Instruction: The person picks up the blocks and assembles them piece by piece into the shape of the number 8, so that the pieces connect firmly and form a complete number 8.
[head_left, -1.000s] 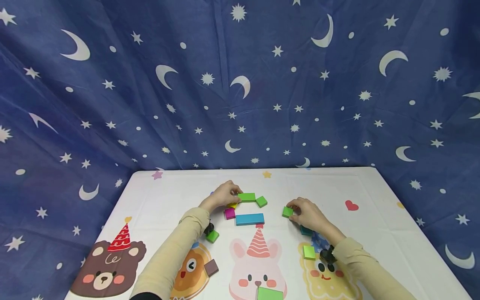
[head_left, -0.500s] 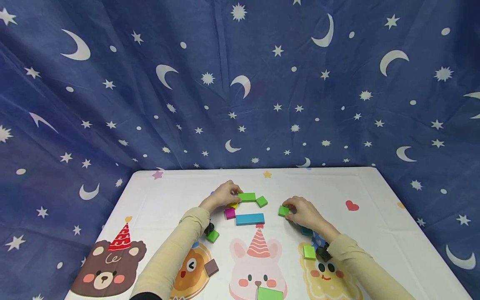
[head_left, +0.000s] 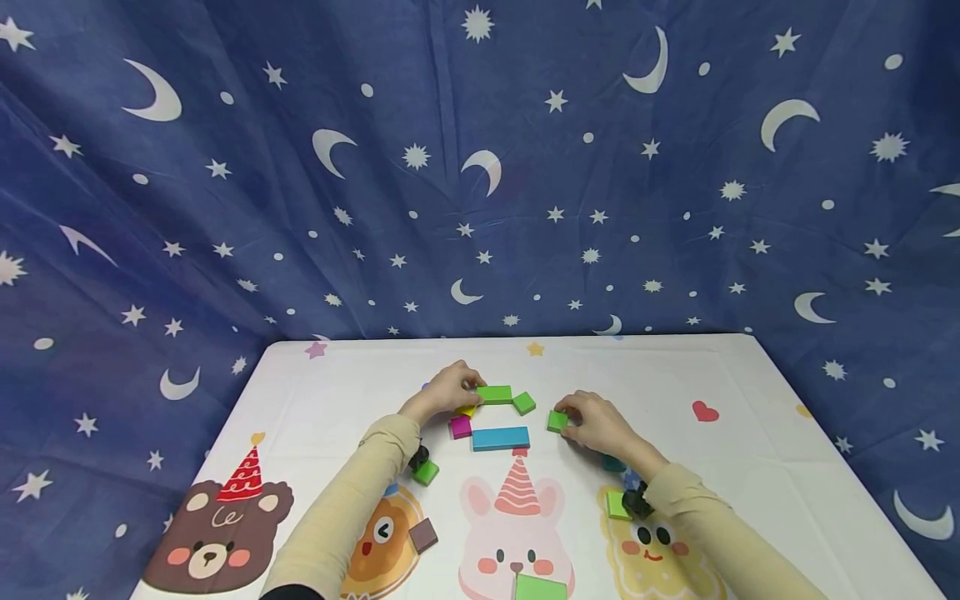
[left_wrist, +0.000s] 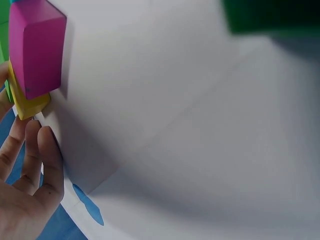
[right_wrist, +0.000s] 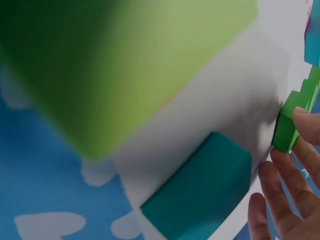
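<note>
My left hand (head_left: pixel 447 389) has its thumb and forefinger at the left end of a long green block (head_left: pixel 495 394), pinching it. A yellow block (left_wrist: pixel 31 106) lies under that hand, close by its fingers, with a magenta block (left_wrist: pixel 42 47) right beside it. My right hand (head_left: pixel 600 418) pinches a small green block (head_left: pixel 557 422) between thumb and fingertips; the thumb lies on its side in the right wrist view. Between the hands sits another small green block (head_left: pixel 524 403), turned at an angle at the long block's right end. A long blue block (head_left: pixel 500 439) lies nearer.
A teal block (right_wrist: pixel 200 190) lies under the right forearm, with a light green block (head_left: pixel 617 506) nearer. Another green block (head_left: pixel 426 473) sits by the left wrist, a brown block (head_left: pixel 423 535) below it. A larger green block (head_left: pixel 540 588) lies at the front. A starry curtain (head_left: pixel 480 250) hangs behind.
My right hand has slid left with the small green block, closer to the angled green one. The left hand has stayed in place.
</note>
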